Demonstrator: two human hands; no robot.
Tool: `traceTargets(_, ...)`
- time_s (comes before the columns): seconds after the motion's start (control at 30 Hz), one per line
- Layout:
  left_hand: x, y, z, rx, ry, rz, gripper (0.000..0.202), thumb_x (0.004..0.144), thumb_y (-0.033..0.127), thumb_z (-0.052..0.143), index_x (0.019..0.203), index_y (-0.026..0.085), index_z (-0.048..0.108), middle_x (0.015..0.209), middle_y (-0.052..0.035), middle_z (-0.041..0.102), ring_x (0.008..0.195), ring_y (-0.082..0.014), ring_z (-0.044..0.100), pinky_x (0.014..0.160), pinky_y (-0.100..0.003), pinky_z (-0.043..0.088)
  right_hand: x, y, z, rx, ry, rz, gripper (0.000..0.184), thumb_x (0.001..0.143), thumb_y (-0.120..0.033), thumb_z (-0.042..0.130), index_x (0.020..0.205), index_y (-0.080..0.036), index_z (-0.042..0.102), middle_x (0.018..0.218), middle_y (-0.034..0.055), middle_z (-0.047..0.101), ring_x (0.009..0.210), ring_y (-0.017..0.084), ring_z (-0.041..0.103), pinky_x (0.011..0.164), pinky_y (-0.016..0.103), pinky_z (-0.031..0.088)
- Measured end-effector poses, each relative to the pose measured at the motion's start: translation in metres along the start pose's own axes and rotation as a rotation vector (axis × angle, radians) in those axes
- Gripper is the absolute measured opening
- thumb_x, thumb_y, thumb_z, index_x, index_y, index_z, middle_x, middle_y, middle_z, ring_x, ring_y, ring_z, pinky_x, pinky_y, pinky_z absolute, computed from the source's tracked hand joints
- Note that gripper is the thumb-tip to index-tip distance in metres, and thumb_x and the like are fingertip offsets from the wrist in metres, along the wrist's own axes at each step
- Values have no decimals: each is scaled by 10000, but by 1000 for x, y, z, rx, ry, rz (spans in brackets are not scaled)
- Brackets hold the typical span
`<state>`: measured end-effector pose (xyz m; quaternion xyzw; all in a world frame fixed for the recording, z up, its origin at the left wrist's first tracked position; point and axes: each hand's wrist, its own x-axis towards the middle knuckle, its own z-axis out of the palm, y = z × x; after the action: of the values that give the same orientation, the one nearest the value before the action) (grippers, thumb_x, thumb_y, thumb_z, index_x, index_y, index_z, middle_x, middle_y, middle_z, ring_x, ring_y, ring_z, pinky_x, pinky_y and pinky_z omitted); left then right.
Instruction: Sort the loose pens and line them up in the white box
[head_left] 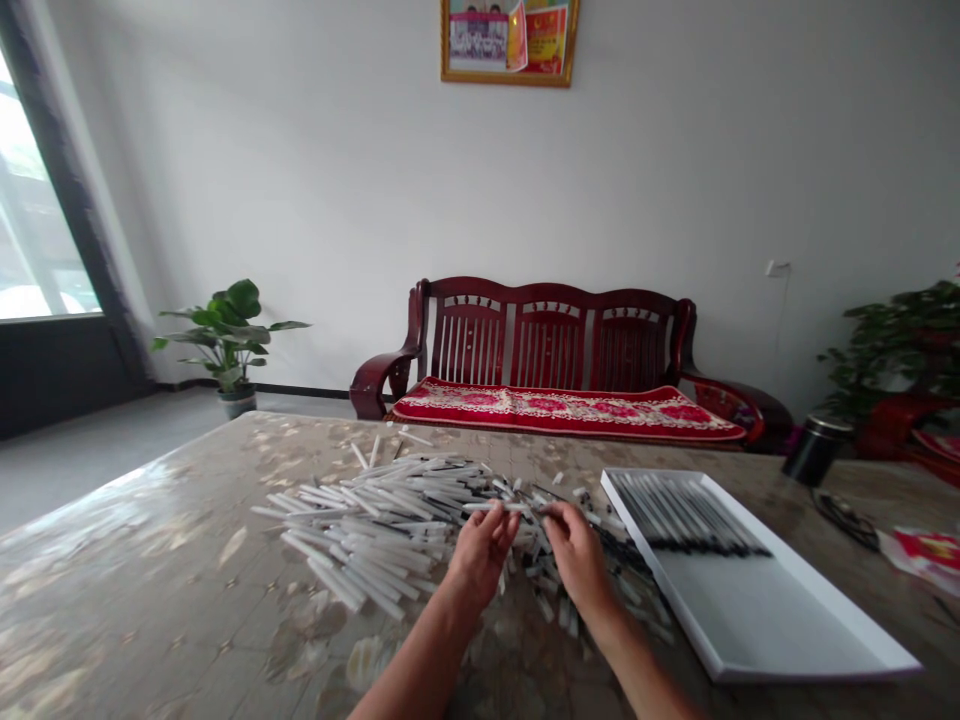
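Observation:
My left hand (480, 550) pinches a white pen barrel (491, 507), which lies level across its fingertips. Close to the barrel's right end, my right hand (576, 550) has its thumb and fingers pressed together; what is between them is too small to make out. A large heap of white pen barrels (375, 530) spreads over the table to the left of my hands. Under and beside my right hand lie many short clear and black pen parts (559, 600). On the right stands a shallow white box (787, 620), with a row of black-tipped pens (690, 510) along its far end.
The patterned table (187, 600) reaches across the foreground. At its right are a black canister (817, 450), a dark cable (844, 520) and a red-and-white packet (926, 555). Beyond it stand a wooden bench (551, 330) with a red cover and a potted plant (232, 340).

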<state>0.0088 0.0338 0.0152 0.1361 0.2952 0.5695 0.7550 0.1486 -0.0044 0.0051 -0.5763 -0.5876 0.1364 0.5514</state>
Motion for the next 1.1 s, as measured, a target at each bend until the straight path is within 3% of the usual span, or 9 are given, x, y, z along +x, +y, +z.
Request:
traceTargets(0.1,4,6,-1,-73,44,10,179,839,14,629,729,141,567,672,-25,701,612,-99,708,607,-158,588,-7,-4,-1,-359,-233,-165,156,857,-217,554,801,-241,697,856,47,681,890,225,623,808,319,467)
traceTargets(0.2,3,7,-2,-71,40,28,175,833,19,640,731,140,565,651,-23,692,595,-105,706,587,-158,587,-14,-12,4,-604,-322,-255,185,820,-122,578,767,-243,708,858,50,687,913,227,625,799,304,456)
traceTargets(0.37,2,4,-4,-18,14,33,165,804,59,694,732,138,568,661,-33,697,601,-115,705,565,-164,580,-18,-10,16,-789,-274,-336,337,809,0,477,701,-228,699,795,74,700,818,224,645,722,305,463)
traceTargets(0.63,3,2,-5,-8,9,37,160,818,44,669,730,139,574,656,-24,696,580,-95,691,583,-157,576,-23,2,26,-699,-177,-381,342,786,20,438,774,-224,677,815,96,706,779,227,652,706,317,481)
traceTargets(0.73,3,2,-5,-8,2,44,164,831,41,650,721,137,577,658,-28,695,588,-94,693,596,-156,579,-16,4,20,-545,-147,-261,260,804,-49,467,800,-224,658,809,74,705,772,219,666,698,304,492)
traceTargets(0.83,3,1,-4,5,9,47,160,823,36,657,729,138,578,656,-27,691,593,-100,696,588,-157,579,-6,7,11,-193,-51,-56,156,837,-215,509,860,-216,664,829,56,721,771,212,682,694,304,518)
traceTargets(1.0,1,-3,-2,27,2,42,149,799,42,692,750,138,589,666,-21,689,612,-107,704,604,-165,584,3,9,4,363,91,313,337,764,-467,605,908,-176,694,749,54,724,653,222,674,579,326,559)
traceTargets(1.1,-2,-5,-1,44,-21,40,151,780,48,715,748,138,599,673,-24,694,619,-112,705,608,-167,584,2,5,4,542,131,400,358,681,-481,703,878,-181,694,792,56,742,683,233,691,609,342,580)
